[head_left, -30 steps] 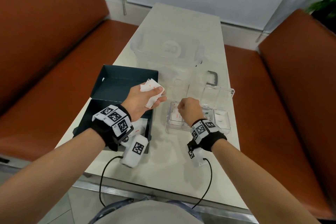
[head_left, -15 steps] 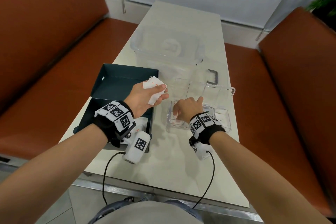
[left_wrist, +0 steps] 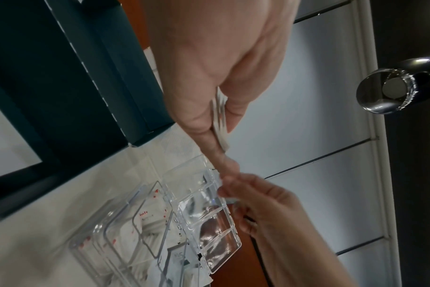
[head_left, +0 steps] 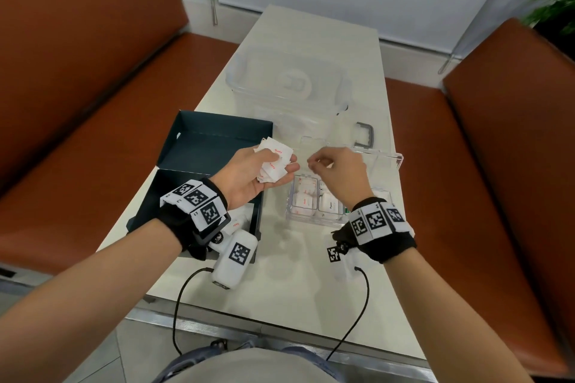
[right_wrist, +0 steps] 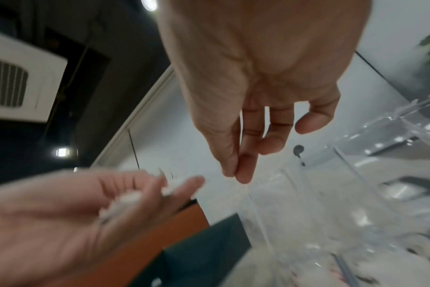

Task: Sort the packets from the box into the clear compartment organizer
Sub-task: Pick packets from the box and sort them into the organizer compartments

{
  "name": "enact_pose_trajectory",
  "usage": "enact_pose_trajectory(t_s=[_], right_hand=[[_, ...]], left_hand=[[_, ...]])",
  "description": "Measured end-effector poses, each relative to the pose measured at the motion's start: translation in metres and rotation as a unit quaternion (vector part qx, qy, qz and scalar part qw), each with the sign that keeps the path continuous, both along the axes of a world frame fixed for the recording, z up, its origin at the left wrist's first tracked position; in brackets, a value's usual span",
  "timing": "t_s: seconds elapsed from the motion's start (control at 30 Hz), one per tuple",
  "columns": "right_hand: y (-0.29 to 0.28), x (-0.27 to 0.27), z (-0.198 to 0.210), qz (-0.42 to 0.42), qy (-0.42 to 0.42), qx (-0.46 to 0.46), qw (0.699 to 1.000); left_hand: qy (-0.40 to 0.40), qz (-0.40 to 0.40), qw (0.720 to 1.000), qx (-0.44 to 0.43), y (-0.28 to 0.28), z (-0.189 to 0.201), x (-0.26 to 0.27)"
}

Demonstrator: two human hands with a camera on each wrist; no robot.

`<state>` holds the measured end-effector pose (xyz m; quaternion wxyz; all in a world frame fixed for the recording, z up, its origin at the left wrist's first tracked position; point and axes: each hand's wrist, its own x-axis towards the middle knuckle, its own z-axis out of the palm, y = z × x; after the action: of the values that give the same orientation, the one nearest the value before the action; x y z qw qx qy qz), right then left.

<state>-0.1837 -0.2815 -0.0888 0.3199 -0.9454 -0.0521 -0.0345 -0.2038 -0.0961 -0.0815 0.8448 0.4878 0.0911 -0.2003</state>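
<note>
Above the near left of the table point(head_left: 280, 274), the left hand point(head_left: 249, 177) grips a fanned stack of packets point(head_left: 273, 162), long edges running near-left to far-right. Beside it, the right hand point(head_left: 337, 169) hovers with thumb and forefinger together, seemingly empty. Several packets already fill the organizer point(head_left: 314, 218); more remain in the box point(head_left: 199, 146).

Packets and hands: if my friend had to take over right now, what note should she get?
Left hand: holds a bunch of white salt packets above the dark box.
Right hand: fingertips together, reaching toward that bunch; no packet seen in its grip.
Clear organizer: lid open, on the table by the box; some packets already sorted inside.
Left to do: sort the held bunch, then the packets in the box.
</note>
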Motion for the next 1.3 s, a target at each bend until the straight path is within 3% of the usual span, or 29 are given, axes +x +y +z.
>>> enact_pose_trajectory(t_s=[0.07, 0.17, 0.37, 0.53, 0.67, 0.87, 1.13, 1.2, 1.3], right_hand=[[0.002, -0.001, 0.012, 0.000, -0.014, 0.108, 0.994], [0.008, -0.003, 0.021, 0.006, -0.006, 0.170, 0.985], [0.014, -0.004, 0.022, 0.027, 0.030, 0.186, 0.982], [0.009, -0.005, 0.022, 0.023, 0.074, 0.214, 0.974], [0.010, -0.009, 0.023, 0.025, 0.109, 0.216, 0.970], [0.013, -0.013, 0.024, 0.022, 0.166, 0.290, 0.942], [0.004, -0.006, 0.020, -0.090, 0.130, 0.361, 0.919], [0.001, -0.006, 0.020, -0.082, 0.139, 0.370, 0.915], [0.001, -0.009, 0.022, -0.073, 0.153, 0.389, 0.905]], left_hand=[[-0.014, 0.002, 1.000, 0.013, -0.003, -0.003, -0.001], [-0.019, -0.006, 1.000, 0.020, -0.006, -0.005, -0.002], [-0.046, -0.064, 0.995, 0.055, -0.009, -0.006, -0.005], [-0.016, -0.045, 0.998, 0.026, -0.007, -0.005, -0.007], [-0.035, -0.046, 0.997, 0.047, -0.006, -0.004, -0.008], [-0.056, -0.009, 0.994, 0.090, -0.010, -0.002, -0.011], [0.067, -0.002, 0.997, 0.028, -0.006, 0.001, -0.003], [0.072, 0.004, 0.997, 0.001, -0.003, 0.001, -0.003], [0.045, -0.003, 0.999, 0.026, -0.002, -0.002, -0.003]])
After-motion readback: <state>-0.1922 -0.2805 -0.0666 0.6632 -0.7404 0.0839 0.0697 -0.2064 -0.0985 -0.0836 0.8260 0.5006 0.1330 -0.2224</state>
